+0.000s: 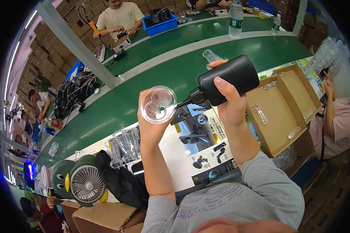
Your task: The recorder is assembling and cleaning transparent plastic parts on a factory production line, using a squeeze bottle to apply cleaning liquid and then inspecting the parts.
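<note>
In my left hand [146, 126] I grip a clear plastic part [159, 106] with a round rim, its open end facing up. My right hand [231, 103] is wrapped round a black squeeze bottle [237, 77], tilted so that its thin nozzle points left. The nozzle tip is at the clear part's rim; whether they touch I cannot tell. Beyond the bottle, another clear plastic part [211, 56] lies on the green bench. Several similar clear parts [125, 146] are bunched on the white work surface left of my left forearm.
Left of me stand a green penguin-shaped fan [87, 184] and a black cloth bag [118, 182]. An open cardboard box [278, 112] with small clear pieces sits at right. A printed sheet [202, 136] lies under my hands. Across the green conveyor [124, 97], co-workers handle parts near a blue bin [159, 27].
</note>
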